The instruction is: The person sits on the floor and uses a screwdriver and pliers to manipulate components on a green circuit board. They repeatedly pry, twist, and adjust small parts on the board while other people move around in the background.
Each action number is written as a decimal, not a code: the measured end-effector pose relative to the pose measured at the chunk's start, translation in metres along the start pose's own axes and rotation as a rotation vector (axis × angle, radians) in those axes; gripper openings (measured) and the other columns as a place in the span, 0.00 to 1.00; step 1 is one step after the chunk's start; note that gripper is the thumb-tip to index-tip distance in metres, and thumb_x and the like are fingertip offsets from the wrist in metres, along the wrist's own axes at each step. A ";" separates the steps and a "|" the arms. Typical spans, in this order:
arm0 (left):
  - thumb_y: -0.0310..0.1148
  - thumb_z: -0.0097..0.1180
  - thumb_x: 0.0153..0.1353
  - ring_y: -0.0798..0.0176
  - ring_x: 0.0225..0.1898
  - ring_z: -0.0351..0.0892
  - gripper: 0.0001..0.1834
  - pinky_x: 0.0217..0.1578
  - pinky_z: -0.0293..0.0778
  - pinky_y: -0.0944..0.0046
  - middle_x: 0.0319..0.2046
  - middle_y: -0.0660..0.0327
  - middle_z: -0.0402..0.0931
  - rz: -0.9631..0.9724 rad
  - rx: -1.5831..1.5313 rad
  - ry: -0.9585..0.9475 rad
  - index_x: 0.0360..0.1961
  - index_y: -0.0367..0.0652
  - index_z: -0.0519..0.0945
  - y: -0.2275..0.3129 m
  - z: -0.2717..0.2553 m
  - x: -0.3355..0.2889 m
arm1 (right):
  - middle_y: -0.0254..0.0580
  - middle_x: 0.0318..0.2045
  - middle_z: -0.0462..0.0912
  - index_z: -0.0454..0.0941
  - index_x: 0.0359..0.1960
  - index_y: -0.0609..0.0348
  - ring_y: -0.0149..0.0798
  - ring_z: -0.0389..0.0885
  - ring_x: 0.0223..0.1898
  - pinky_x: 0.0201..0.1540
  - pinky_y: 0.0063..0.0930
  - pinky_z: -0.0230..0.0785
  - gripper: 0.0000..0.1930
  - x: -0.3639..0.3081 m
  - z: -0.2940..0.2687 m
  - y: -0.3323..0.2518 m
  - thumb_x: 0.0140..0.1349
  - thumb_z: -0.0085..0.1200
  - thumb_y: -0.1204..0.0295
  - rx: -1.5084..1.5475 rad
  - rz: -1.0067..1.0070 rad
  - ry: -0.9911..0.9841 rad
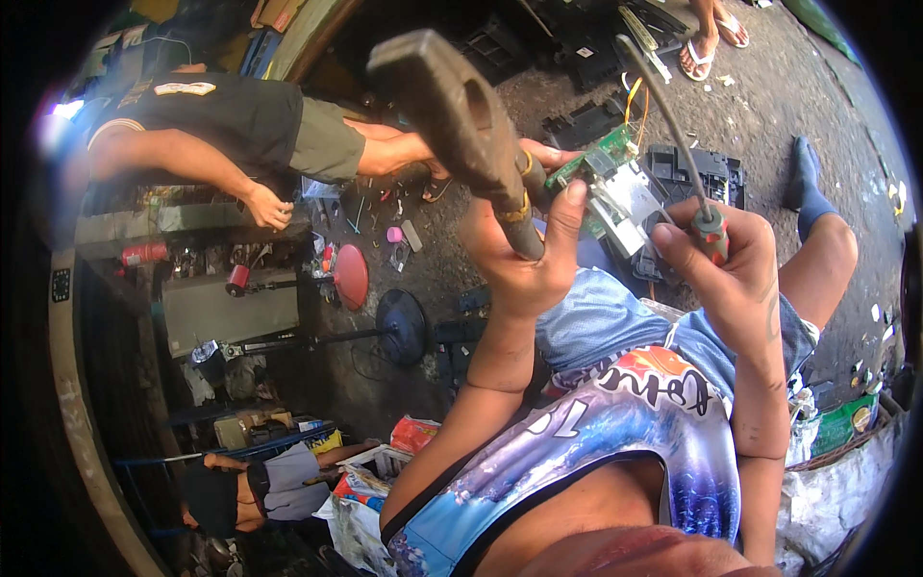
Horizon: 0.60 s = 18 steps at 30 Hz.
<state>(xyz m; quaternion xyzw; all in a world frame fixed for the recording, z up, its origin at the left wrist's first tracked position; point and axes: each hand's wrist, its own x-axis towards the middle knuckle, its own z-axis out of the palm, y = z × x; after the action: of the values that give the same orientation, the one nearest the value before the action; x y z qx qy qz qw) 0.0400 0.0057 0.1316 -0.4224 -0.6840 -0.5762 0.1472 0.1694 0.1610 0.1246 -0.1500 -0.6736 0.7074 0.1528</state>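
My left hand (524, 264) is closed round the short handle of a worn metal hammer (447, 111), its head tilted up toward the view. The thumb and fingers of that same hand also grip a green circuit board (606, 152) with a whitish metal and plastic part (630, 204) on it. Orange and yellow wires rise from the board. My right hand (735, 274) is closed on a screwdriver (712, 234) with a red and green handle; its long shaft points up and away from the board. The right thumb and fingertips reach the whitish part's edge.
Black plastic casings (707, 173) lie on the dirty ground ahead. A person in a dark shirt (207, 120) stands at the left; another person's sandalled feet (700, 56) are at the far right. A red round stool (351, 277) and a dark round seat (400, 327) stand at left.
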 end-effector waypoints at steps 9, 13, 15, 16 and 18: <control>0.18 0.59 0.63 0.66 0.47 0.78 0.17 0.49 0.74 0.67 0.46 0.54 0.76 -0.251 -0.332 0.013 0.51 0.30 0.70 0.006 0.003 -0.007 | 0.28 0.18 0.76 0.83 0.33 0.66 0.19 0.69 0.22 0.25 0.20 0.60 0.10 -0.006 -0.002 -0.003 0.64 0.64 0.70 -0.169 -0.053 0.016; 0.17 0.59 0.62 0.68 0.47 0.77 0.18 0.51 0.73 0.67 0.46 0.55 0.76 -0.288 -0.408 0.034 0.53 0.30 0.71 0.006 0.004 -0.005 | 0.29 0.18 0.77 0.84 0.35 0.67 0.19 0.70 0.22 0.25 0.20 0.61 0.10 -0.006 -0.003 -0.008 0.64 0.64 0.70 -0.211 -0.135 0.011; 0.17 0.60 0.62 0.68 0.47 0.78 0.18 0.51 0.73 0.68 0.45 0.55 0.77 -0.294 -0.435 0.014 0.53 0.30 0.71 0.008 0.003 -0.003 | 0.32 0.14 0.72 0.81 0.29 0.65 0.23 0.67 0.17 0.22 0.23 0.59 0.10 -0.004 -0.006 -0.004 0.63 0.64 0.69 -0.199 -0.135 0.024; 0.17 0.60 0.62 0.68 0.47 0.78 0.18 0.51 0.73 0.68 0.45 0.55 0.77 -0.297 -0.449 0.003 0.53 0.30 0.71 0.008 0.003 -0.002 | 0.33 0.12 0.70 0.80 0.26 0.63 0.25 0.66 0.15 0.20 0.25 0.58 0.12 -0.003 -0.007 -0.002 0.62 0.65 0.69 -0.194 -0.134 0.032; 0.17 0.60 0.62 0.68 0.46 0.78 0.19 0.51 0.74 0.68 0.45 0.54 0.77 -0.259 -0.411 -0.029 0.53 0.30 0.71 0.007 0.001 -0.002 | 0.34 0.11 0.69 0.80 0.26 0.63 0.25 0.65 0.15 0.20 0.25 0.58 0.11 0.000 -0.010 0.001 0.62 0.65 0.69 -0.138 -0.138 0.036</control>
<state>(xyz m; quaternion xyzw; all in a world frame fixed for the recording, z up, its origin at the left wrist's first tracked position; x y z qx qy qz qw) 0.0468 0.0057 0.1349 -0.3605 -0.6027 -0.7114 -0.0268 0.1739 0.1702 0.1235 -0.1263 -0.7266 0.6443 0.2024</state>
